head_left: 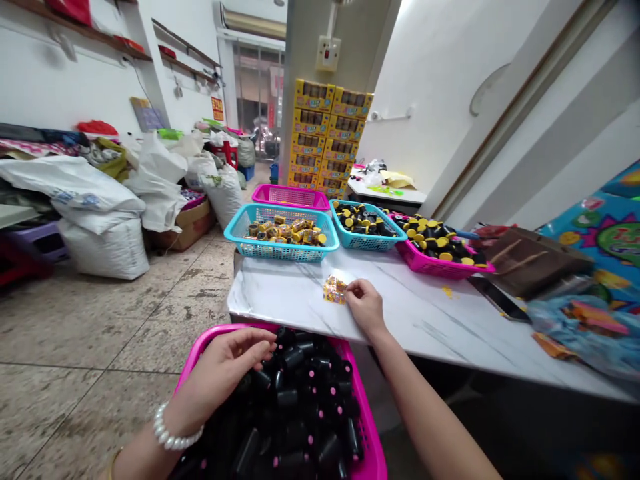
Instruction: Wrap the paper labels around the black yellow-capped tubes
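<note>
left hand [225, 373] — curled among black tubes [300, 393], grasp hidden | right hand [366, 308] — pinching blurred label [335, 290]

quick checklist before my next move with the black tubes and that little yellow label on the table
1. Is the left hand on the black tubes in the near pink basket? ok.
2. Is a tube actually gripped? cannot tell; the fingers curl over the pile.
3. Are the right hand fingertips at the yellow label on the white table? ok.
4. Is the label lying flat? cannot tell, too small.
5. Is the blue basket apart from the right hand, at the table's far edge? ok.
6. Is the near pink basket steady? cannot tell; its support is hidden.
</note>
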Motion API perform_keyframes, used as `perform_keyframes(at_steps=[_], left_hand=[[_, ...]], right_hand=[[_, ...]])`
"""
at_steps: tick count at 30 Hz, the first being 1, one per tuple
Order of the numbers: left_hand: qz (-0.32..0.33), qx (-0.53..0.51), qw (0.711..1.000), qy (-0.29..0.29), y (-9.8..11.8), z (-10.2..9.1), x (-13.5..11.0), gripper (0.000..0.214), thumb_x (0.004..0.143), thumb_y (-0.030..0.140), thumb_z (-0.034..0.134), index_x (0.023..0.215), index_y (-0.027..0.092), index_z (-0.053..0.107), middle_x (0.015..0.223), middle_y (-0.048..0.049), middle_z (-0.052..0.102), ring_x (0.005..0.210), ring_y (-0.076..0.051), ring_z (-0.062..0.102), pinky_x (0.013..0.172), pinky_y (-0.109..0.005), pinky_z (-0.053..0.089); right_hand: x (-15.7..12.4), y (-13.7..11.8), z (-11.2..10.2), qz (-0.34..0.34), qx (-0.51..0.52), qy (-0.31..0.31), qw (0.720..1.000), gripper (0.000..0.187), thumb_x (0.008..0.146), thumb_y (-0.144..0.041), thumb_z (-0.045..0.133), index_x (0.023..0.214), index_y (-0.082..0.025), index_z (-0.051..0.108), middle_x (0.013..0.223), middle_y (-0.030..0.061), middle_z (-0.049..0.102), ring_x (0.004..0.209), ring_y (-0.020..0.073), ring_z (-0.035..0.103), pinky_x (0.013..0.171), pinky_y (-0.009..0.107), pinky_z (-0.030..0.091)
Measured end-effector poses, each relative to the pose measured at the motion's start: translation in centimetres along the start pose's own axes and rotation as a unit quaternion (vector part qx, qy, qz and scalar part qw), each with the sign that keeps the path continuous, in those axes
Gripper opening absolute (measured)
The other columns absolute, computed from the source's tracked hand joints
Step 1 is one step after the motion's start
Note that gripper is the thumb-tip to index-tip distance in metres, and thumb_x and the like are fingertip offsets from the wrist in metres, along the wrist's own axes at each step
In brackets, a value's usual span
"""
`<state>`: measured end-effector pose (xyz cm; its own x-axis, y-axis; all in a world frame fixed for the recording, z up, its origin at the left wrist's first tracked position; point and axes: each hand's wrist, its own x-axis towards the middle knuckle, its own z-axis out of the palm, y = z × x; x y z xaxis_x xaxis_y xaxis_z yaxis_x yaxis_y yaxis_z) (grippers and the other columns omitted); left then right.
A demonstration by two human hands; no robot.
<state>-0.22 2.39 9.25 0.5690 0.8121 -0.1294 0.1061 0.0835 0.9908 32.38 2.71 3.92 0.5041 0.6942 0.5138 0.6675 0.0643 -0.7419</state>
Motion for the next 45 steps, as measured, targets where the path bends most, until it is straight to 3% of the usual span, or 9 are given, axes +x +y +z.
perform_keyframes(at_steps=[4, 10, 15, 19, 22, 26, 32, 38, 45], left_hand=[[-0.019, -0.025, 1.0, 0.0, 0.0, 1.5, 0.8, 0.04, 0.079, 0.043, 0.068, 0.106, 0.014, 0.066, 0.098, -0.0105, 0.071, 0.085, -0.02, 0.065, 0.069, -0.028, 0.052], [0.019, -0.039, 0.999, -0.001, 0.1, 3.1, 1.2, 0.025, 0.078, 0.033, 0.069, 0.093, 0.014, 0.066, 0.086, -0.0049, 0.067, 0.074, -0.015, 0.06, 0.059, -0.023, 0.047], [0.012, -0.01, 1.0, -0.015, -0.7, 2.2, -1.5, 0.013, 0.083, 0.026, 0.063, 0.08, 0.014, 0.069, 0.074, -0.0018, 0.067, 0.067, -0.012, 0.058, 0.062, -0.022, 0.045], [-0.006, -0.012, 0.999, -0.04, -2.1, 1.9, -3.4, 0.03, 0.083, 0.021, 0.062, 0.112, 0.018, 0.068, 0.088, -0.0039, 0.07, 0.081, -0.016, 0.064, 0.075, -0.027, 0.049], [-0.015, -0.005, 1.0, -0.026, -3.1, 1.9, -4.2, 0.054, 0.082, 0.022, 0.064, 0.134, 0.021, 0.052, 0.081, -0.0009, 0.067, 0.072, -0.014, 0.062, 0.066, -0.025, 0.048], [-0.037, 0.028, 0.999, -0.013, -3.7, 1.8, -5.0, 0.048, 0.081, 0.024, 0.065, 0.128, 0.019, 0.054, 0.075, 0.0007, 0.065, 0.066, -0.013, 0.059, 0.057, -0.022, 0.045], [-0.045, -0.009, 0.998, 0.043, -3.5, 2.0, -5.6, 0.015, 0.085, 0.028, 0.06, 0.094, 0.017, 0.066, 0.071, -0.0002, 0.064, 0.059, -0.011, 0.057, 0.053, -0.02, 0.046], [-0.039, -0.037, 0.997, 0.05, -3.6, 2.8, -5.6, 0.012, 0.084, 0.028, 0.062, 0.086, 0.017, 0.064, 0.071, -0.0003, 0.065, 0.057, -0.011, 0.057, 0.051, -0.019, 0.047], [-0.028, 0.013, 0.999, 0.035, -3.2, 1.8, -5.3, 0.016, 0.087, 0.03, 0.06, 0.083, 0.016, 0.066, 0.069, -0.0002, 0.065, 0.056, -0.01, 0.057, 0.05, -0.018, 0.045]], right_hand=[[-2.0, -2.8, 0.0, -0.008, 0.057, -0.025, 0.998, 0.01, 0.075, -0.028, 0.061, 0.073, -0.019, 0.058, 0.074, 0.0009, 0.06, 0.068, 0.0158, 0.058, 0.066, 0.029, 0.048], [-9.0, -10.8, 0.0, -0.055, 0.195, -0.212, 0.956, 0.007, 0.081, -0.015, 0.062, 0.081, -0.021, 0.062, 0.083, 0.0016, 0.06, 0.079, 0.0158, 0.059, 0.075, 0.03, 0.049], [-10.4, -12.2, -1.0, 0.134, 0.338, -0.374, 0.853, 0.047, 0.08, -0.025, 0.07, 0.123, -0.026, 0.053, 0.115, 0.0076, 0.058, 0.078, 0.0144, 0.065, 0.063, 0.026, 0.051], [-10.6, -11.7, -0.8, 0.242, 0.307, -0.465, 0.795, 0.036, 0.088, -0.044, 0.059, 0.113, -0.018, 0.06, 0.091, 0.0054, 0.065, 0.064, 0.0123, 0.063, 0.049, 0.021, 0.044], [-11.8, -12.2, -0.2, 0.256, 0.267, -0.529, 0.763, 0.029, 0.087, -0.044, 0.062, 0.093, -0.016, 0.064, 0.073, 0.0013, 0.065, 0.057, 0.0099, 0.06, 0.047, 0.019, 0.04], [-13.4, -12.8, 0.0, 0.284, 0.252, -0.527, 0.76, 0.029, 0.083, -0.042, 0.068, 0.076, -0.016, 0.059, 0.066, -0.0009, 0.064, 0.052, 0.0078, 0.057, 0.047, 0.018, 0.04], [-13.9, -13.0, -0.4, 0.285, 0.286, -0.499, 0.767, 0.028, 0.086, -0.041, 0.066, 0.102, -0.018, 0.062, 0.076, 0.0006, 0.067, 0.062, 0.01, 0.06, 0.055, 0.02, 0.047], [-15.6, -13.4, 0.9, 0.326, 0.274, -0.425, 0.799, 0.036, 0.084, -0.051, 0.063, 0.074, -0.017, 0.057, 0.058, -0.0033, 0.059, 0.044, 0.0072, 0.051, 0.042, 0.018, 0.04], [-14.9, -12.9, -0.7, 0.259, 0.281, -0.501, 0.777, 0.036, 0.09, -0.051, 0.055, 0.096, -0.017, 0.063, 0.076, 0.0036, 0.067, 0.061, 0.0123, 0.062, 0.058, 0.024, 0.049]])
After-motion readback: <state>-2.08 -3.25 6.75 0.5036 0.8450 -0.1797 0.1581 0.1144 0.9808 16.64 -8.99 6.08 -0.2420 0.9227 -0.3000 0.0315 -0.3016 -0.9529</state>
